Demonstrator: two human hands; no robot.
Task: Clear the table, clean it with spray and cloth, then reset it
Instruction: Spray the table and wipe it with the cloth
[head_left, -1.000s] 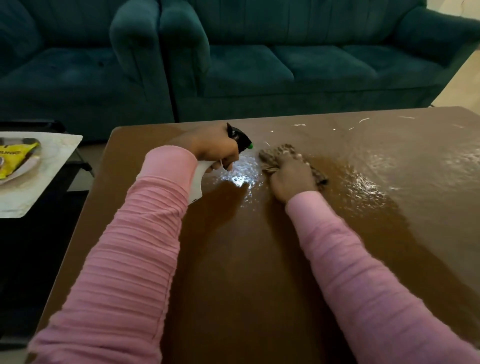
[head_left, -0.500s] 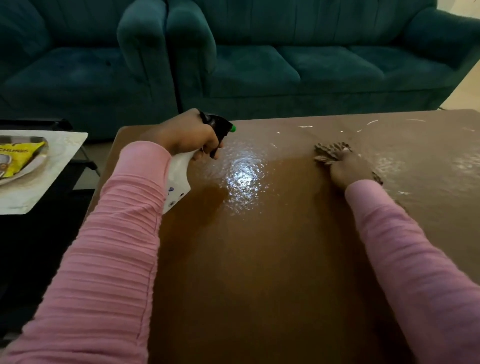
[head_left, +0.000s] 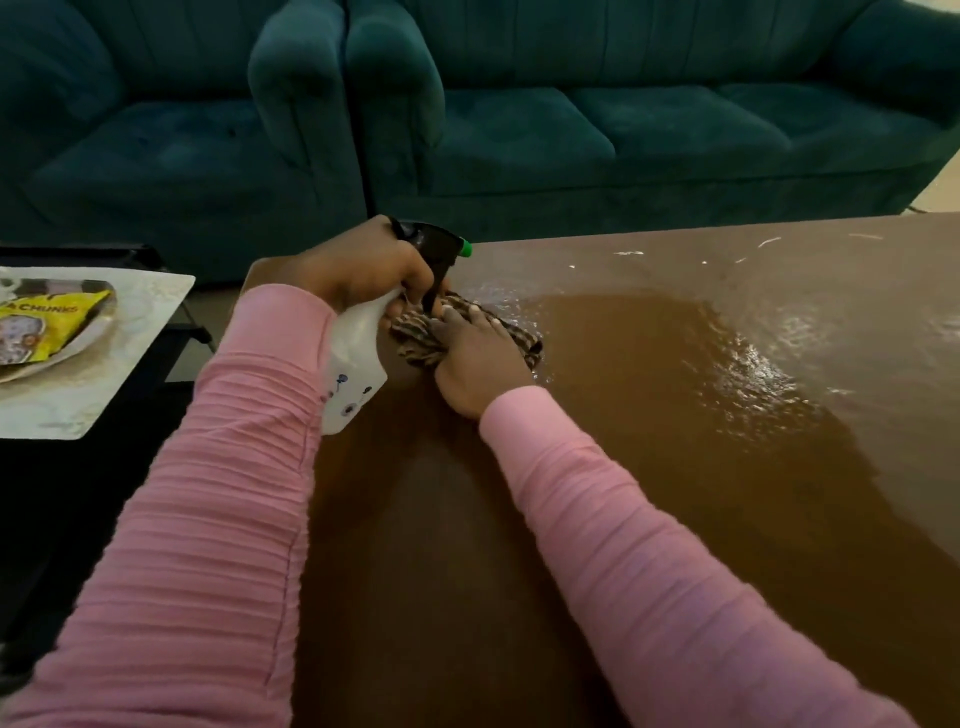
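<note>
My left hand (head_left: 363, 267) grips the neck of a white spray bottle (head_left: 358, 358) with a black trigger head and green nozzle, held above the far left part of the brown table (head_left: 649, 493). Right beside it, my right hand (head_left: 478, 358) presses a brown patterned cloth (head_left: 415, 340) flat against the table top. The cloth is partly hidden under my fingers and touches the bottle's side. Wet, shiny streaks cover the table to the right of the cloth.
A white tray (head_left: 150, 312) with a yellow snack packet (head_left: 47, 325) on a plate stands on a dark side table at the left. Dark green sofas (head_left: 571, 130) line the far side of the table. Small white specks lie near the table's far edge (head_left: 769, 241).
My right hand has swept the cloth from the table's middle right back to the left, up against the spray bottle. My left hand with the bottle has stayed near the far left corner.
</note>
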